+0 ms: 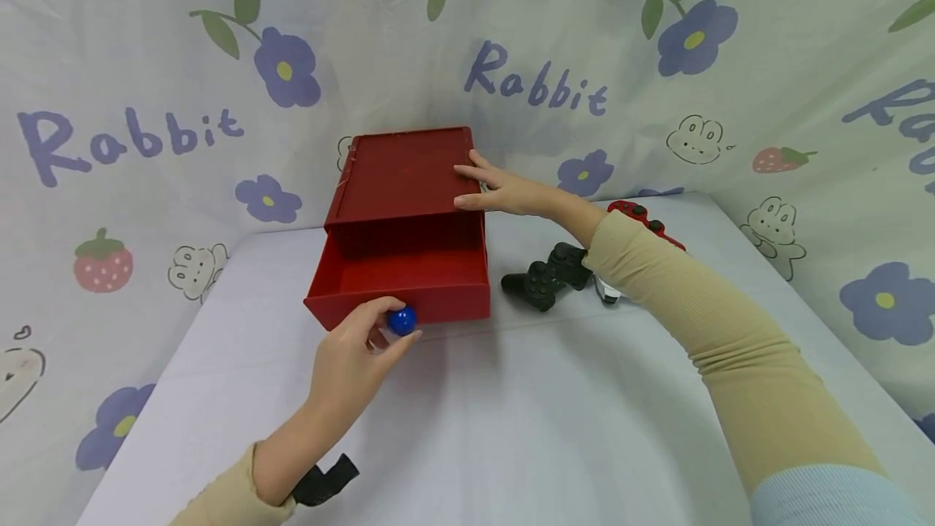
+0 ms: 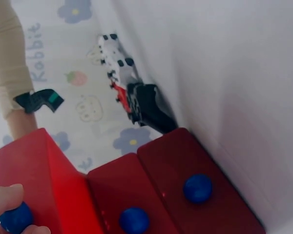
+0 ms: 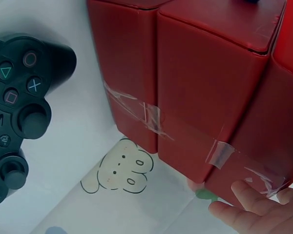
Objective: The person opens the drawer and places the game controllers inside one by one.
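A red drawer unit (image 1: 409, 173) stands on the white table, its top drawer (image 1: 453, 305) pulled out with nothing visible inside. My left hand (image 1: 345, 368) pinches the round blue knob (image 1: 402, 321) on that drawer's front between thumb and fingers. In the left wrist view, two lower drawers, each with its own blue knob (image 2: 198, 188), are closed beneath it. With fingers spread, my right hand (image 1: 504, 189) rests on the right edge of the unit's top. The right wrist view shows clear tape (image 3: 219, 155) across the stacked sections near that hand (image 3: 263, 209).
Right of the unit lie a black game controller (image 1: 540, 284), a red controller (image 1: 643, 222) and a white controller (image 1: 608, 291), the last two partly covered by the right sleeve. Behind the table hangs a cloth (image 1: 409, 47) printed with flowers and rabbits.
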Available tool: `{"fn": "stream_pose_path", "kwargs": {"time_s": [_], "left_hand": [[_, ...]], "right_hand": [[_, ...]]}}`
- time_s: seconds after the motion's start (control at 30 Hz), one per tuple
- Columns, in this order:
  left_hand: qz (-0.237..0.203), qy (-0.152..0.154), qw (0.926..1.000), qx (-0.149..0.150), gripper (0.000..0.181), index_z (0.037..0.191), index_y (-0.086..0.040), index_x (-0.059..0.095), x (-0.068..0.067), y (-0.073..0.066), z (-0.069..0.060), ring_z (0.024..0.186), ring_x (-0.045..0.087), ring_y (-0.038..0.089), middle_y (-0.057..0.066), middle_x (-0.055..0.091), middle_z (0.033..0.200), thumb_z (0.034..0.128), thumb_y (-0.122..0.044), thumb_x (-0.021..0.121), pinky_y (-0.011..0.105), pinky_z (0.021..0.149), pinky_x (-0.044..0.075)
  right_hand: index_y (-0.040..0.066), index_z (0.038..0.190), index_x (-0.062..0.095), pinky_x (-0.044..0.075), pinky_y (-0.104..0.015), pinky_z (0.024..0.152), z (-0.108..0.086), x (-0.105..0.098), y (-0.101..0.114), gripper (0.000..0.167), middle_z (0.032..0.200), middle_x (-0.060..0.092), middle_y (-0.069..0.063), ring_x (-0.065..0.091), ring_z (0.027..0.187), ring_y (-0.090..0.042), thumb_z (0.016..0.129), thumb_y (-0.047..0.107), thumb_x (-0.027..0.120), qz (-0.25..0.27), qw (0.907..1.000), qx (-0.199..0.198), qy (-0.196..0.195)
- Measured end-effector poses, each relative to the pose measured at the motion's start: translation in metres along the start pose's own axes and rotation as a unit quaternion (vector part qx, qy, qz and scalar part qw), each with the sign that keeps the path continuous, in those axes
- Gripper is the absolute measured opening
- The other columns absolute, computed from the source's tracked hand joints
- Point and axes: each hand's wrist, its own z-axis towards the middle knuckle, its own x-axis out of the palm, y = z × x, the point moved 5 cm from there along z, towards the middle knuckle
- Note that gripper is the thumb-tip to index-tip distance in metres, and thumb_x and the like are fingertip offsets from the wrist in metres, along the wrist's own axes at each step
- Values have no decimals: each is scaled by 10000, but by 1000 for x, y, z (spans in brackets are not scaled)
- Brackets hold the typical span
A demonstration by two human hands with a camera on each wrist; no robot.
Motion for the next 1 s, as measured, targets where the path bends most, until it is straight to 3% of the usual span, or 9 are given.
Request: {"fn": "stream_pose_path", "kwargs": {"time_s": [0.63,0.87,1.0], "left_hand": [[-5,66,9998,168,447,1006,-47,616,-4,1,-1,609,559,99,47,635,819,618,-89,834,242,563,507],[-14,175,9995,280,446,1021,-57,621,-11,2,0,617,574,93,26,647,795,627,-91,827,252,566,508],[100,155,9996,236,468,1039,-59,630,-22,-3,2,616,578,91,28,661,800,618,-88,831,260,569,511]], "right_hand": [[222,1480,117,110,-474,1106,0,1,0,699,1525,-160,44,-103,1399,-160,914,382,495,-2,10000,-30,-39],[225,1479,116,109,-475,1105,0,0,-2,695,1525,-159,47,-104,1398,-158,915,382,491,-2,10000,-17,-54],[235,1479,115,108,-477,1105,0,0,-2,698,1524,-159,62,-98,1399,-154,913,388,493,1,10000,-2,-34]]}}
